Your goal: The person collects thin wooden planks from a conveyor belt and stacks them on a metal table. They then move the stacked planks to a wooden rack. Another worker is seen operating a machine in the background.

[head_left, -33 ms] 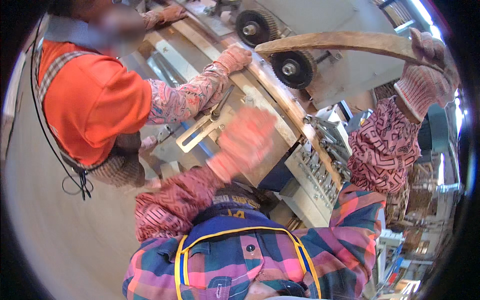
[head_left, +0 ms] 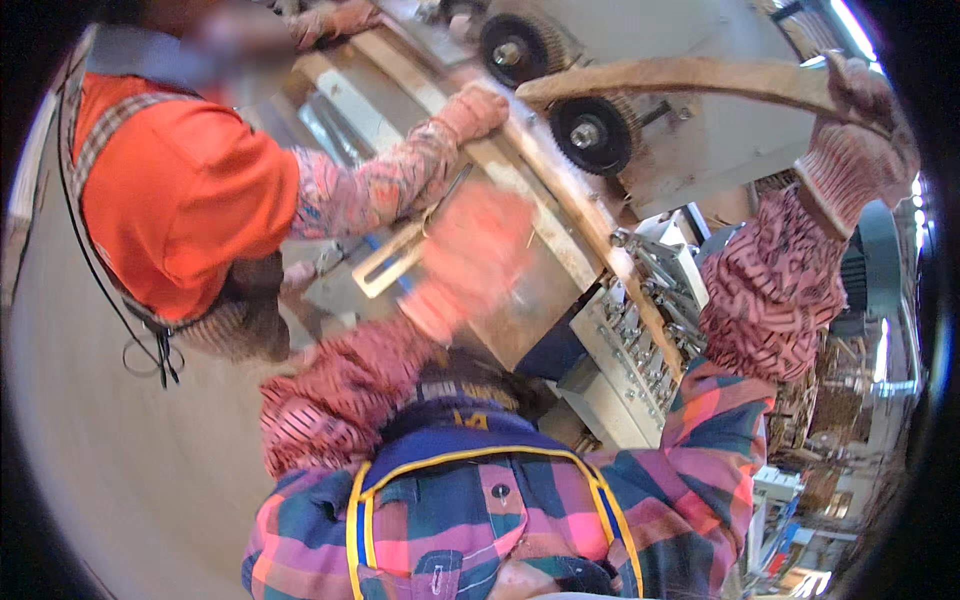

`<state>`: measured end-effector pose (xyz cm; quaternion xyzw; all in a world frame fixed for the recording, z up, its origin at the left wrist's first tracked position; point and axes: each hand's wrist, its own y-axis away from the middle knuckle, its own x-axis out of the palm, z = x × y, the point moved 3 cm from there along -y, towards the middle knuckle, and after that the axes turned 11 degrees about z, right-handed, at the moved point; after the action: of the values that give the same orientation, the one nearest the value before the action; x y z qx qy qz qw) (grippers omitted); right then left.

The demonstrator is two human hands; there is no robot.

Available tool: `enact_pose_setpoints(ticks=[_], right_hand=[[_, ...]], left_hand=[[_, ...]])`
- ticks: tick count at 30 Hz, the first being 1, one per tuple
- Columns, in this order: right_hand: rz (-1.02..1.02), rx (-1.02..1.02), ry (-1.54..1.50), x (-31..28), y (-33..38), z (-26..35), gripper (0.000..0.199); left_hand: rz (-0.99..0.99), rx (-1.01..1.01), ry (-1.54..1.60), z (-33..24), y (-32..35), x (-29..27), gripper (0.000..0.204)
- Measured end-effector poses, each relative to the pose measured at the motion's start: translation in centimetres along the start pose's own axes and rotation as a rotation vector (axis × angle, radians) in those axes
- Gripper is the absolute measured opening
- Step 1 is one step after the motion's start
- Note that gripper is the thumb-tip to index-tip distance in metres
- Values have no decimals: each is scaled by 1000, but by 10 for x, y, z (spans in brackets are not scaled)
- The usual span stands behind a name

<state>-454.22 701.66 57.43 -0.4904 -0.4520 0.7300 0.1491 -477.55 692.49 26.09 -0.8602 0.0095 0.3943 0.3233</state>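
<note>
In a knit work glove, my right hand [head_left: 865, 140] is raised at the upper right and closed around one end of a curved wooden piece [head_left: 690, 76]. The wood reaches left above the black ribbed wheels of a machine, its far end near a co-worker's gloved hand [head_left: 474, 112]. My left hand [head_left: 478, 250], also gloved, hovers over the machine table [head_left: 520, 310] near a slotted metal bracket [head_left: 388, 262]. Motion smears its fingers, so their pose is unclear, and I see nothing held in it.
A co-worker in an orange top [head_left: 190, 190] stands close on the left, leaning over the machine. Two black ribbed wheels [head_left: 590, 135] stand beyond the wooden guide rail [head_left: 560, 185]. Metal fittings [head_left: 640, 330] line the machine on the right. Pale floor [head_left: 130, 440] lies at lower left.
My left hand has shifted slightly left and toward me. My right hand still grips the curved wood, with hardly any movement. The view has tilted a little.
</note>
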Motion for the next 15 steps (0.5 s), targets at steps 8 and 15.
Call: enact_pose_setpoints(ticks=[8, 15], right_hand=[[439, -470, -1556, 65, -46, -32, 23], [200, -622, -1542, 145, -26, 51, 63]], left_hand=[[256, -540, -771, 110, 10, -50, 58], [174, -512, -639, 115, 58, -45, 51]])
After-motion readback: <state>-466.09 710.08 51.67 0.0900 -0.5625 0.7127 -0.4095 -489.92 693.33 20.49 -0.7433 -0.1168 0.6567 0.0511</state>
